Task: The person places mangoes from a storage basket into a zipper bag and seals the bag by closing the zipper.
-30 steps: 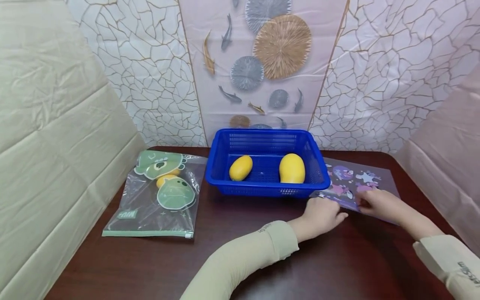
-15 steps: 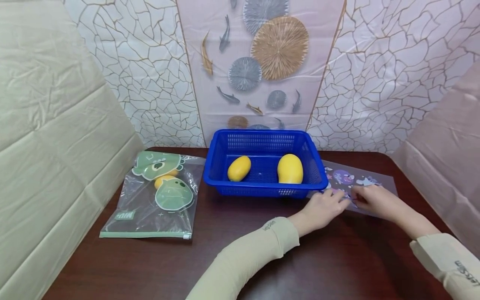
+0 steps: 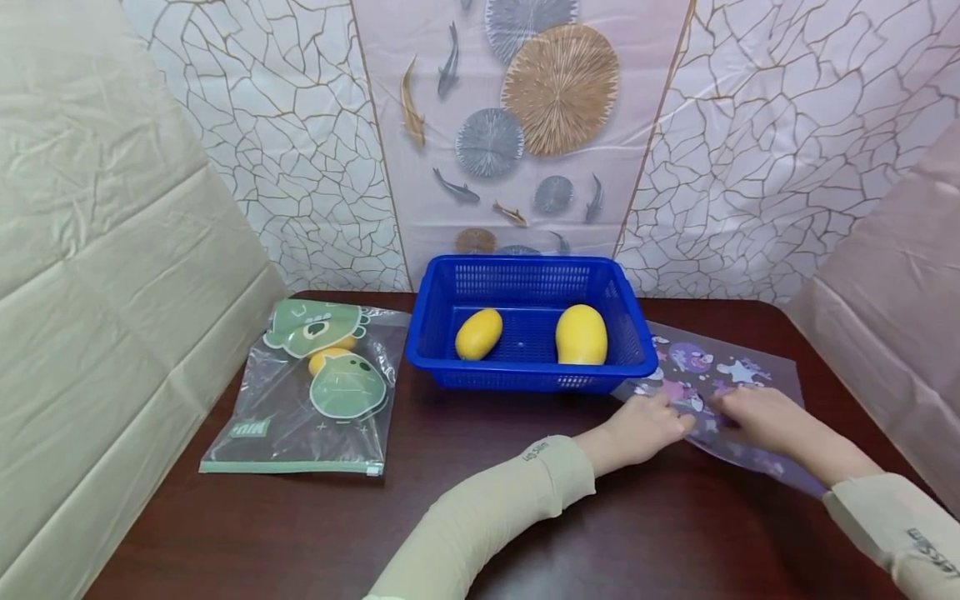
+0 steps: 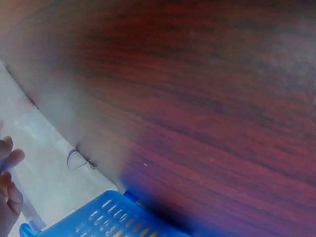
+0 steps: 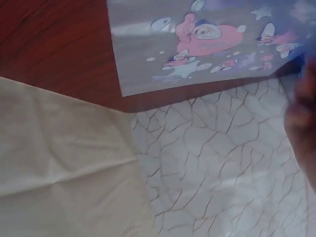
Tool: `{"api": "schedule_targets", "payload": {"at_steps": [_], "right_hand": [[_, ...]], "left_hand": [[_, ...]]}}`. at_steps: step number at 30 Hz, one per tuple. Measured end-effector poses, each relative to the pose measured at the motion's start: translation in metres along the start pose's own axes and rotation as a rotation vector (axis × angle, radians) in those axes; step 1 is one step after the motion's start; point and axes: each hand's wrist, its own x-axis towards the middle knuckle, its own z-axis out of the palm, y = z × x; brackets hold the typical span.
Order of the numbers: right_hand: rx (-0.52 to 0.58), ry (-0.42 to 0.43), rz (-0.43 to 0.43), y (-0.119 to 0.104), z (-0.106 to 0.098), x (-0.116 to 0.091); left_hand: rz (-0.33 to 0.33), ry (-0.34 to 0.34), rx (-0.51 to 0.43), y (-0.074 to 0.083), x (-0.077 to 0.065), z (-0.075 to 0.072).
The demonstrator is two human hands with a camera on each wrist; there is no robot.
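Note:
A clear plastic bag [image 3: 686, 358] printed with purple and pink cartoon figures and pale stars lies at the right, partly behind the basket's right end. My left hand [image 3: 651, 427] pinches its near edge with curled fingers. About a hand's width to the right, my right hand [image 3: 761, 419] grips the same bag, whose near part bulges up towards me. In the right wrist view the bag [image 5: 212, 44] spreads over the table, and my right hand [image 5: 302, 116] is cut off at the frame's edge. Only a few fingers of my left hand [image 4: 10, 192] show in the left wrist view.
A blue basket [image 3: 525, 367] at the back middle holds a small yellow mango [image 3: 478, 334] and a larger one [image 3: 582, 335]. At the left lies a green-printed zip bag [image 3: 300, 425] with yellow fruit inside. Cloth walls [image 3: 300, 167] border the dark wooden table [image 3: 465, 450].
My hands come close together on the bag, then part slightly as the right hand shifts right. The bag's near right part has come up and towards me.

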Motion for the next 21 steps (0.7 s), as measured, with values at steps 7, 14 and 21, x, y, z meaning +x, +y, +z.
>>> {"api": "schedule_targets", "payload": {"at_steps": [7,14,21], "right_hand": [[-0.206,0.450,-0.080,0.015,-0.023,0.007],[-0.293,0.557,-0.205,0.014,-0.039,0.013],[-0.207,0.246,-0.089,0.013,-0.029,0.000]], "left_hand": [[0.122,-0.038,0.021,0.004,0.000,-0.005],[0.074,-0.042,-0.015,0.001,0.006,-0.007],[0.000,-0.227,-0.206,-0.006,0.009,-0.005]]}}
